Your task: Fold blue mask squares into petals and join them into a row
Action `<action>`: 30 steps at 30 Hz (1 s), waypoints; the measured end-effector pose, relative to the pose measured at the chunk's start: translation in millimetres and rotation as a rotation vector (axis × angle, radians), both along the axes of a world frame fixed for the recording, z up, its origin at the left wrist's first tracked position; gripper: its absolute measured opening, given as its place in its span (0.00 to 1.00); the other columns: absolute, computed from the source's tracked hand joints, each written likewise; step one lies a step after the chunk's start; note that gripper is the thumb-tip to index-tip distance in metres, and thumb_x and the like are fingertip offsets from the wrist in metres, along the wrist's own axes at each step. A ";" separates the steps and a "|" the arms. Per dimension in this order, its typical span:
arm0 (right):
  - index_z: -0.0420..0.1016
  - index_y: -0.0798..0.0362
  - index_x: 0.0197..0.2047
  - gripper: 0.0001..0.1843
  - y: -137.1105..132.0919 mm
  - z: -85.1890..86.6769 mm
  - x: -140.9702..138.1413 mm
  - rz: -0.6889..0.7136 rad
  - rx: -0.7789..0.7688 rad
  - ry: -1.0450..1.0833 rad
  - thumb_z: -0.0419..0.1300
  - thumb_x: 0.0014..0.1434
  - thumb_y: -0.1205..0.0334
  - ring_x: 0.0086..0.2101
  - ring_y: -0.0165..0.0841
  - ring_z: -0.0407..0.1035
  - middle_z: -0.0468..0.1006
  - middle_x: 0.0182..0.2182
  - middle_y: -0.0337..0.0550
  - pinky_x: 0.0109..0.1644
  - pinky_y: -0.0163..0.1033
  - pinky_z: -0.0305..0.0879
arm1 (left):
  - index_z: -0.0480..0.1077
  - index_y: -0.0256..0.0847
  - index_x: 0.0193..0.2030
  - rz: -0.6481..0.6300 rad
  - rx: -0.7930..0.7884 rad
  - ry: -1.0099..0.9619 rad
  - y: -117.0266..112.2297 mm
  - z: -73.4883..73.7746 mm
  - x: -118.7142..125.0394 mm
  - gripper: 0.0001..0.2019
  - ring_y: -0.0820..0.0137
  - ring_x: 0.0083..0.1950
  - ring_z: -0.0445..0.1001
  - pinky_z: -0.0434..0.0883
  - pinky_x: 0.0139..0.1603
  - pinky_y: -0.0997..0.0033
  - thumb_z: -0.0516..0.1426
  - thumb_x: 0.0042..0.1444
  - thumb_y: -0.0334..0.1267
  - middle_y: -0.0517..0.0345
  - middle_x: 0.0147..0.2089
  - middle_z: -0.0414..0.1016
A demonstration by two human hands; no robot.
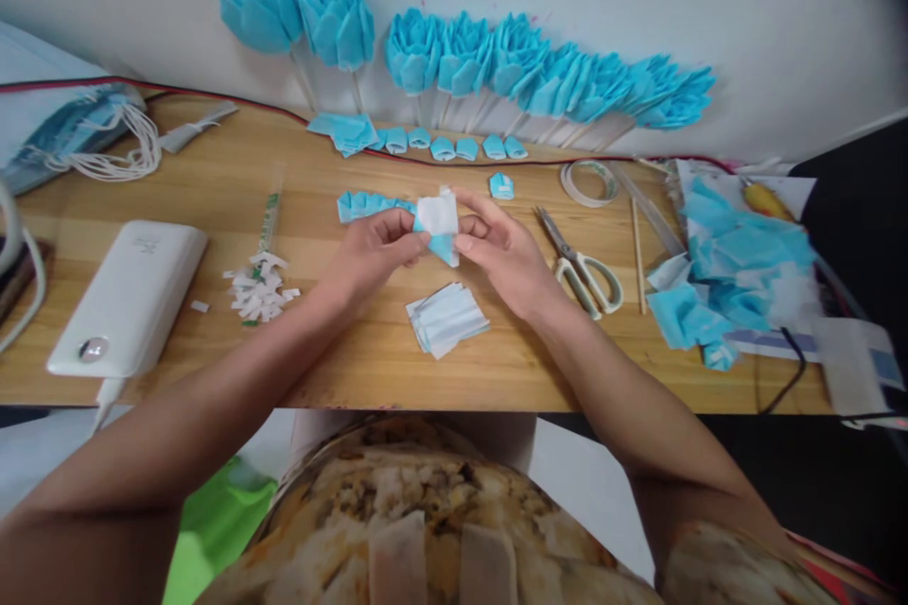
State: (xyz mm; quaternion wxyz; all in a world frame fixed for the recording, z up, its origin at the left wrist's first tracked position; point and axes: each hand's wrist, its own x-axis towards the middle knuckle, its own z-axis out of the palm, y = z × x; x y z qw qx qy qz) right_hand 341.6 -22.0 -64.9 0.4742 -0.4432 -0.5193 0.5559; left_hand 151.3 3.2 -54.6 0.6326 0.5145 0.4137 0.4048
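Observation:
Between my two hands is a small piece of blue and white fabric (436,216), its white side up and a blue fold at its lower edge. My left hand (375,250) pinches its left side with thumb and finger. On its right side, my right hand (497,250) holds the edge between thumb and fingers. Just below the hands lies a stack of pale cut pieces (448,319). Behind the left hand runs a row of folded blue petals (373,206), partly hidden. A single folded petal (500,186) with a white patch sits behind the right hand.
Scissors (578,265), a tape roll (589,183) and a thin stick (637,255) lie right, beside blue scraps (744,246). A white power bank (131,298) and white strips (261,288) are left. Blue fabric flowers (468,55) lean on the wall.

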 end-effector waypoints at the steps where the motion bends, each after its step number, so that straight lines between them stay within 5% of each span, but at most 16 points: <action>1: 0.70 0.45 0.61 0.33 0.0 -0.2 0.4 0.010 0.003 -0.009 0.71 0.53 0.53 0.34 0.31 0.75 0.82 0.36 0.35 0.40 0.40 0.72 | 0.72 0.40 0.27 -0.013 0.015 0.031 -0.1 1.6 -0.5 0.11 0.74 0.29 0.66 0.63 0.34 0.70 0.68 0.48 0.41 0.62 0.26 0.72; 8: 0.72 0.44 0.57 0.28 -1.6 -5.7 -4.9 -0.026 0.094 -0.037 0.71 0.54 0.51 0.40 0.32 0.75 0.81 0.41 0.38 0.44 0.39 0.75 | 0.76 0.39 0.30 -0.033 0.016 -0.037 -4.3 2.5 3.7 0.15 0.71 0.31 0.69 0.67 0.38 0.69 0.70 0.50 0.49 0.60 0.27 0.73; 12: 0.73 0.46 0.51 0.24 -0.5 -8.0 -1.9 -0.034 0.119 -0.105 0.71 0.55 0.47 0.40 0.32 0.75 0.81 0.40 0.38 0.47 0.42 0.75 | 0.74 0.40 0.24 -0.070 0.024 -0.026 -4.7 -0.4 4.8 0.20 0.71 0.32 0.68 0.67 0.40 0.68 0.68 0.51 0.55 0.59 0.26 0.73; 19: 0.82 0.44 0.49 0.20 -0.5 7.7 11.9 -0.073 0.111 -0.181 0.67 0.60 0.42 0.40 0.33 0.76 0.83 0.41 0.38 0.48 0.42 0.74 | 0.75 0.40 0.23 -0.046 0.126 0.126 -4.6 -4.6 2.3 0.13 0.73 0.28 0.62 0.58 0.31 0.71 0.64 0.53 0.45 0.62 0.23 0.69; 24: 0.83 0.47 0.41 0.09 -2.8 13.9 11.1 -0.116 0.186 -0.276 0.69 0.59 0.53 0.34 0.30 0.73 0.82 0.35 0.36 0.41 0.37 0.71 | 0.74 0.40 0.23 -0.058 0.231 0.235 -8.3 -5.0 3.5 0.12 0.74 0.26 0.59 0.53 0.30 0.70 0.61 0.54 0.42 0.63 0.22 0.66; 30: 0.80 0.48 0.37 0.03 -3.7 10.7 9.1 -0.150 0.370 -0.371 0.67 0.59 0.65 0.35 0.29 0.75 0.82 0.34 0.34 0.45 0.39 0.71 | 0.73 0.40 0.23 -0.056 0.210 0.211 -7.8 -3.4 3.0 0.13 0.75 0.25 0.59 0.54 0.28 0.70 0.62 0.54 0.43 0.63 0.21 0.66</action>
